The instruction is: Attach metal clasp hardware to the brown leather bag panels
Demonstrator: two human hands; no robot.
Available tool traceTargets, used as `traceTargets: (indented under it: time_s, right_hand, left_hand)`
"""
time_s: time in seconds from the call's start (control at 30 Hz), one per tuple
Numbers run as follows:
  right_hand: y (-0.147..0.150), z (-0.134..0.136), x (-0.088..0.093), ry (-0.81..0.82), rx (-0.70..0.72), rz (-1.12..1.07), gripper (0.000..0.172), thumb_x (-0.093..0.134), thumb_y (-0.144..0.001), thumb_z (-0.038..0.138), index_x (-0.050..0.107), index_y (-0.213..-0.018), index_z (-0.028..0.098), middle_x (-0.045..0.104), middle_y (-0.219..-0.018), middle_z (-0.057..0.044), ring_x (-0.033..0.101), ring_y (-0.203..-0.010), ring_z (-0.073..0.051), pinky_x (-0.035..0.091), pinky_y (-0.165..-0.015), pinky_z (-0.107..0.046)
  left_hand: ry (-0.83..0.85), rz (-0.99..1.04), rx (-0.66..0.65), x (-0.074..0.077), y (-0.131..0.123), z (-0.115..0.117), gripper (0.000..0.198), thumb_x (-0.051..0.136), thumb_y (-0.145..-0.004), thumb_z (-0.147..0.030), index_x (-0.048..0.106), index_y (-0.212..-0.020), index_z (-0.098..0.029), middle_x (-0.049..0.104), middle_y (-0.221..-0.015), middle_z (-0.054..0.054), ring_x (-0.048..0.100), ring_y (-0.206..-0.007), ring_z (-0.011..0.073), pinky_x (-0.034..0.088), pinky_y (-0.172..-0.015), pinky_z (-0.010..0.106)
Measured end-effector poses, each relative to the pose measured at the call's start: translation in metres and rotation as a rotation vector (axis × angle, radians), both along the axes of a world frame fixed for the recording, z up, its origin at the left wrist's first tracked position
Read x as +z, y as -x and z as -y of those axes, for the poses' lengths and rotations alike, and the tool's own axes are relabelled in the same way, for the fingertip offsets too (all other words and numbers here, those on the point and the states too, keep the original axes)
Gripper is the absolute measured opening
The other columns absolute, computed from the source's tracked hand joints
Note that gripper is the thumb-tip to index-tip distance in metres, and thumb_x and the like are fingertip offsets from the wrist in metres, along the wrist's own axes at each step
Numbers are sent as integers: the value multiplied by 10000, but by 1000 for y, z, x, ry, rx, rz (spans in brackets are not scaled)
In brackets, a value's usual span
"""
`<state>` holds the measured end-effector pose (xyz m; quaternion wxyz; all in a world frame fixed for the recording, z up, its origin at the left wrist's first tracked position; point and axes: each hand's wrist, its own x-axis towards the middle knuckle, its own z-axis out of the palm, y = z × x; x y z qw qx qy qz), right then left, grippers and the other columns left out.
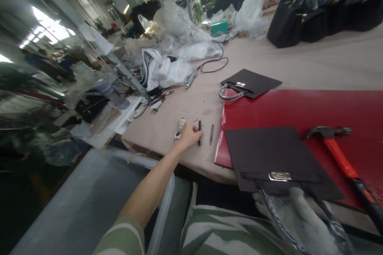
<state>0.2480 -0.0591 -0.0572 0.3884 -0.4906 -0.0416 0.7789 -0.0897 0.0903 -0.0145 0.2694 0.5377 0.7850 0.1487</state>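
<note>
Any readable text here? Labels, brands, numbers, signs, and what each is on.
No text can be read.
Clasp on the near dark panel: no legible lettering.
Hammer: no legible marking.
Dark rod in the left hand: no legible marking.
Teal box: too small and blurred to tell.

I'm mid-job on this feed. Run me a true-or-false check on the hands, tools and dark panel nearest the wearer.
1. The left hand grips a dark rod. True.
2. The right hand is bare. False: the right hand wears a pale glove.
3. The hammer lies on the red board. True.
4. A second rod touches the held one. False: a gap separates the second rod from it.
5. The nearest dark panel has a shiny clasp. True.
</note>
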Motion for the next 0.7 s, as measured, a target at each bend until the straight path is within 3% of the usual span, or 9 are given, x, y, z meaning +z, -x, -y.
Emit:
traceTargets:
  time_s: [0.13,0.2,0.27,0.33,0.4,0.5,0.6,0.7]
  right_hand:
    - [7,-10,-12,14,37,-56,519,649,-809,743,767,-1049,298,756,-1189,-146,714,-1143,-361,628,-921,-510]
    - [13,-15,-10,21,37,-75,493,702,-798,697,770,-1065,289,759,-1188,-138,718,-1137,-355,645,-891,-485]
    - [20,-16,-2,19,2,-83,432,766,-796,602,768,-1089,285,768,-1170,-118,734,-1097,-340,657,-861,-478]
    - [28,-14,8,-6,-68,-75,334,797,-809,498,768,-1055,274,790,-1081,-88,764,-965,-307,663,-826,-470]
    - [36,-10,16,-64,-66,-48,275,777,-837,492,764,-964,248,794,-924,-70,763,-799,-268,659,-789,-452]
    - [48,-8,24,-131,-48,-30,284,756,-850,511,714,-854,231,759,-797,-38,719,-672,-218,638,-731,-403]
    - [56,-8,33,-141,-109,-83,276,803,-811,473,688,-897,237,725,-760,14,646,-587,-165,601,-653,-345]
    - [60,-10,38,-237,-95,-4,301,799,-808,483,689,-891,216,673,-687,17,573,-512,-155,546,-542,-315]
  left_hand:
    - [-166,-166,56,7,9,9,221,615,-964,-306,704,-1090,-148,748,-1079,142,709,-1051,245,535,-946,342]
    - [-235,-343,90,13,21,11,280,599,-968,-304,674,-1189,-149,700,-1232,178,662,-1189,284,504,-1013,376]
    - [-182,-449,155,18,35,11,380,681,-910,-364,661,-1209,-130,657,-1313,216,620,-1264,331,495,-1023,393]
    - [7,-363,234,20,50,7,413,779,-810,-440,698,-1080,-137,706,-1226,218,646,-1224,356,521,-960,381]
    - [125,-259,247,19,62,2,293,805,-765,-430,704,-814,-159,761,-873,174,732,-986,354,551,-799,365]
    - [182,-98,279,15,69,-5,301,789,-756,-349,603,-587,-184,594,-473,78,714,-658,314,515,-598,330]
    - [153,59,289,19,65,-3,297,772,-778,-339,577,-625,-175,575,-475,28,681,-582,238,517,-553,286]
    - [40,386,253,29,51,9,276,719,-845,-391,586,-793,-155,697,-699,43,718,-671,188,586,-618,278]
